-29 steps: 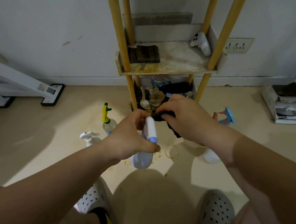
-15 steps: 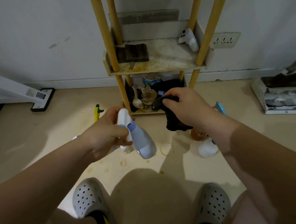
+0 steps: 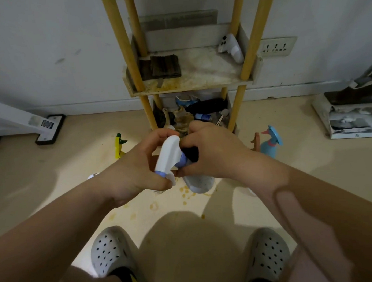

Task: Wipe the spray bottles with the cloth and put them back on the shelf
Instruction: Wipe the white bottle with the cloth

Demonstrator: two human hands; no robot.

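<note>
My left hand [image 3: 136, 166] grips the white and lilac head of a spray bottle [image 3: 170, 155]; the bottle's pale body [image 3: 200, 182] hangs down below my hands. My right hand [image 3: 212, 152] holds a black cloth [image 3: 190, 153] pressed against the bottle's neck. Most of the cloth is hidden under my fingers. On the floor stand a blue spray bottle [image 3: 271, 142] at the right, a yellow and green one [image 3: 119, 144] at the left, and a white one [image 3: 93, 176] that my left forearm mostly hides. The wooden shelf [image 3: 190, 86] is straight ahead.
A white game controller [image 3: 231, 48] and a dark folded cloth [image 3: 164, 66] lie on the stained shelf board. The lower shelf [image 3: 192, 116] is crowded with clutter. Papers [image 3: 355, 122] lie at the right, a white stand foot [image 3: 50, 129] at the left. My two shoes [image 3: 111, 251] are below.
My hands have come back together. The bottle has swung upright in my left hand, and my right hand has brought the cloth from the side onto its neck.
</note>
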